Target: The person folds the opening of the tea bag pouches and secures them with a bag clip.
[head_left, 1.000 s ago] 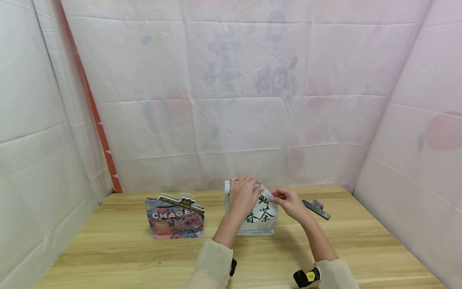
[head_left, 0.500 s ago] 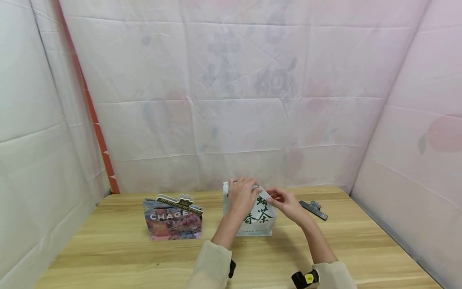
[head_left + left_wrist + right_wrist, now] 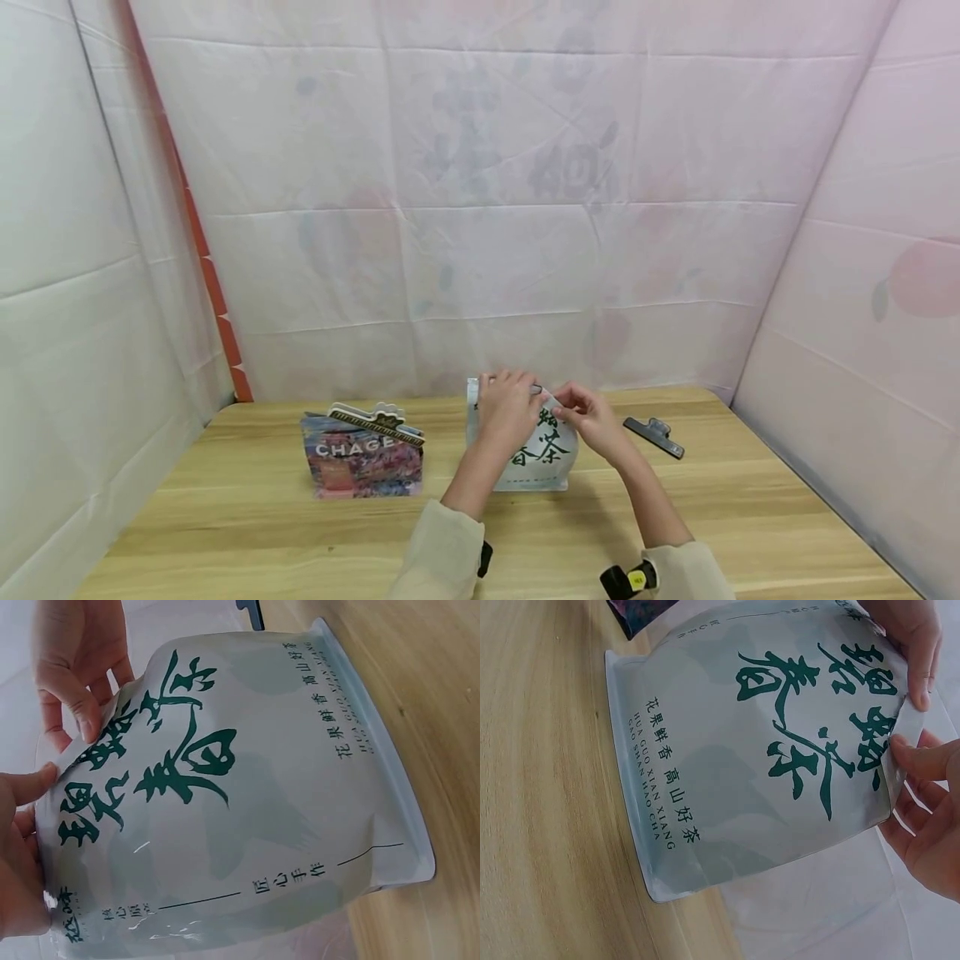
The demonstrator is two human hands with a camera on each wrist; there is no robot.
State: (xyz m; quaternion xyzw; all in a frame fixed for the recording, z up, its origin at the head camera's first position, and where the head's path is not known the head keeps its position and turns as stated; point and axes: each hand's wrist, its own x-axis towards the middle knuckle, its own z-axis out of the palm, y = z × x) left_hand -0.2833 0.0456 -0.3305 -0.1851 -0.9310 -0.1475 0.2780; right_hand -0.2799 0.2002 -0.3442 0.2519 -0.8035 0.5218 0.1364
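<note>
A pale green-white tea pouch (image 3: 536,477) with dark green characters stands upright on the table between both hands. My left hand (image 3: 504,412) grips its top edge, covering the upper left part. At the top right corner, my right hand (image 3: 594,423) pinches the edge between thumb and fingers. The right wrist view shows the right thumb on a folded strip of the pouch top (image 3: 896,754), with the other fingers behind it. In the left wrist view the pouch front (image 3: 262,780) bulges. A small grey edge shows beside the left fingers; what it belongs to is unclear.
On the left stands a colourful pouch (image 3: 363,471) lettered CHAGE, with a dark and cream clip (image 3: 378,422) slanted across its top. A dark grey clip (image 3: 654,437) lies on the wooden table (image 3: 315,542) to the right. Pale fabric walls (image 3: 480,250) surround the table.
The right fingers have shifted slightly up and left along the pouch's top right edge. The left hand keeps its grip, and the pouch stays in place.
</note>
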